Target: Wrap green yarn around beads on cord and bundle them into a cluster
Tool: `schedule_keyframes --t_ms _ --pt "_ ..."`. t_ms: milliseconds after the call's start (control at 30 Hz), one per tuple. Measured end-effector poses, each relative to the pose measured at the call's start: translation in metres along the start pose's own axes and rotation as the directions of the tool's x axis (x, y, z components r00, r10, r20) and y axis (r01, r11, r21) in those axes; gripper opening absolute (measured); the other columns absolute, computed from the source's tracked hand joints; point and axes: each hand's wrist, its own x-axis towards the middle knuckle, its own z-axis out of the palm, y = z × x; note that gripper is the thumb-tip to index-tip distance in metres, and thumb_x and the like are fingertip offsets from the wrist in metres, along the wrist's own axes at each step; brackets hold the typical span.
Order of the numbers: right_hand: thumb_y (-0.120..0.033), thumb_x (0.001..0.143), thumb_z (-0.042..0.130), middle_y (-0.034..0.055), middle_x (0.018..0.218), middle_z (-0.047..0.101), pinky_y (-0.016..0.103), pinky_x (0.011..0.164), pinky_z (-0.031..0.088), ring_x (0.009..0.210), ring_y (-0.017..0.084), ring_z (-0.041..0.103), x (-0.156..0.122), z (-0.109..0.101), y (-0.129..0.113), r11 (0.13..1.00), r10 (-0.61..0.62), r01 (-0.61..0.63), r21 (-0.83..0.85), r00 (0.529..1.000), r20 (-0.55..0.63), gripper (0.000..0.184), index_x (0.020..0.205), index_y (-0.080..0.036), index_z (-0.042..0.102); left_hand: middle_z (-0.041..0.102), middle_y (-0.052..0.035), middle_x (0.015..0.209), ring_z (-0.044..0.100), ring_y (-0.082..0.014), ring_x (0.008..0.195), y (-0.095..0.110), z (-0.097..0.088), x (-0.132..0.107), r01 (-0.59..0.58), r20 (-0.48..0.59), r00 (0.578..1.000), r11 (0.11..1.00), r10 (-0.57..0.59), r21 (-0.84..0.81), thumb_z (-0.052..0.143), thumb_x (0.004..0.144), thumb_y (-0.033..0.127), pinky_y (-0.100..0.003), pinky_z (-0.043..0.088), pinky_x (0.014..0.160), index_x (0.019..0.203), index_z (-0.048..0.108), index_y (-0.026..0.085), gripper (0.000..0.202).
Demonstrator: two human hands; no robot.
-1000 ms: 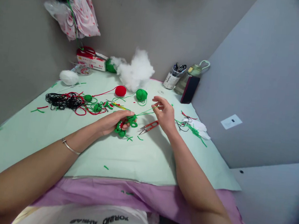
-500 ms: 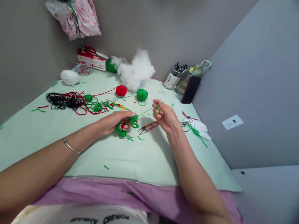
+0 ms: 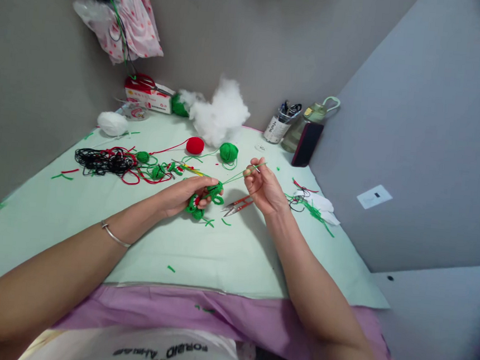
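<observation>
My left hand [image 3: 182,193] is closed around a small green crocheted piece [image 3: 198,203] with a red spot, held just above the pale green mat [image 3: 201,244]. A green yarn strand [image 3: 234,178] runs taut from that piece up to my right hand [image 3: 262,187], whose fingers pinch it together with a thin needle-like tip. Red-handled thread snips [image 3: 238,204] lie on the mat right below my right hand. A green yarn ball [image 3: 228,152] and a red yarn ball [image 3: 195,144] sit a little further back.
A tangle of black, red and green yarn [image 3: 107,161] lies at the left. White stuffing [image 3: 220,114], a white ball [image 3: 111,123] and a red-white box [image 3: 146,96] stand at the back. A pen cup [image 3: 279,126], a bottle [image 3: 307,124] and a dark phone [image 3: 307,144] are at the back right.
My right hand has gone from fingers spread to a pinch on the green strand, and has drawn it up and slightly toward my left hand. My left hand has stayed in place.
</observation>
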Motion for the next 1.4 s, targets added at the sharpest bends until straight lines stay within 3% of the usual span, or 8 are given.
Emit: schedule_keyframes --t_ms 200,333,400,667,1000,1133,1267,1400 --pt "-0.058 0.092 0.060 -0.0057 0.065 0.046 0.019 0.039 0.026 0.044 0.005 0.030 -0.009 0.003 -0.002 0.919 -0.101 0.158 -0.361 0.980 0.171 0.039 0.081 -0.021 0.056 0.048 0.0004 0.062 0.040 -0.0078 0.050 -0.006 -0.001 0.002 -0.014 0.016 1.000 0.999 0.014 0.042 0.064 0.084 0.039 -0.018 0.030 0.044 0.077 0.063 0.013 0.027" --pt "-0.048 0.097 0.052 -0.0030 0.064 0.045 0.025 0.054 0.032 0.056 0.010 0.036 -0.008 -0.011 -0.009 0.447 -0.432 0.414 -0.793 0.876 0.213 0.035 0.076 -0.020 0.057 0.049 0.0000 0.064 0.039 -0.0072 0.049 -0.007 -0.004 0.003 0.005 -0.008 1.000 1.000 -0.005 -0.006 0.063 0.084 0.037 -0.018 0.030 0.043 0.075 0.061 0.013 0.026" --pt "-0.037 0.094 0.057 -0.0018 0.067 0.052 0.027 0.061 0.036 0.062 0.012 0.042 -0.007 -0.016 -0.013 0.323 -0.458 0.409 -0.854 0.857 0.237 0.022 0.079 -0.020 0.058 0.049 -0.0004 0.065 0.040 -0.0068 0.049 -0.005 -0.005 0.003 0.000 -0.027 1.000 0.999 0.000 -0.032 0.063 0.083 0.037 -0.017 0.031 0.044 0.075 0.062 0.013 0.026" --pt "-0.034 0.079 0.067 0.0073 0.101 0.074 0.026 0.066 0.049 0.080 0.015 0.064 -0.003 -0.017 -0.020 0.773 -0.274 0.285 -0.567 0.956 0.108 0.023 0.097 -0.020 0.070 0.047 0.0001 0.060 0.040 -0.0078 0.048 -0.002 -0.007 0.003 -0.008 -0.047 0.999 0.999 0.006 -0.036 0.063 0.083 0.037 -0.018 0.032 0.043 0.074 0.063 0.014 0.025" --pt "-0.024 0.078 0.062 0.0029 0.082 0.072 0.024 0.062 0.052 0.079 0.016 0.068 0.014 -0.039 -0.014 0.564 -0.653 0.383 -0.732 0.749 -0.111 0.018 0.095 -0.020 0.067 0.048 -0.0006 0.059 0.041 -0.0083 0.049 0.001 -0.006 0.002 -0.025 -0.059 0.998 0.998 0.022 -0.058 0.066 0.080 0.038 -0.018 0.033 0.042 0.072 0.063 0.013 0.026" --pt "-0.029 0.074 0.071 -0.0004 0.083 0.072 0.023 0.057 0.049 0.069 0.014 0.066 0.009 -0.031 -0.020 0.736 -0.545 0.401 -0.546 0.829 -0.126 0.045 0.116 -0.024 0.058 0.049 -0.0001 0.063 0.043 -0.0086 0.051 0.000 -0.008 0.002 -0.034 -0.068 0.997 0.999 0.031 -0.036 0.066 0.082 0.040 -0.018 0.035 0.042 0.080 0.066 0.013 0.027" --pt "-0.035 0.068 0.080 0.0027 0.083 0.071 0.021 0.046 0.036 0.057 0.009 0.055 -0.002 -0.010 -0.017 0.876 -0.293 0.256 -0.409 0.956 -0.030 0.039 0.098 -0.019 0.062 0.055 -0.0017 0.077 0.054 -0.0104 0.063 -0.004 -0.011 0.004 -0.059 -0.046 0.997 0.998 0.059 0.000 0.068 0.085 0.042 -0.018 0.041 0.049 0.099 0.069 0.015 0.030" --pt "-0.041 0.073 0.077 -0.0051 0.065 0.055 0.020 0.041 0.017 0.043 0.003 0.032 -0.014 0.010 -0.002 0.903 -0.080 0.090 -0.420 0.996 0.040 0.031 0.085 -0.018 0.061 0.056 -0.0003 0.080 0.057 -0.0096 0.064 -0.006 -0.010 0.004 -0.084 -0.058 0.995 0.996 0.083 -0.015 0.072 0.083 0.043 -0.017 0.040 0.050 0.100 0.066 0.017 0.032"
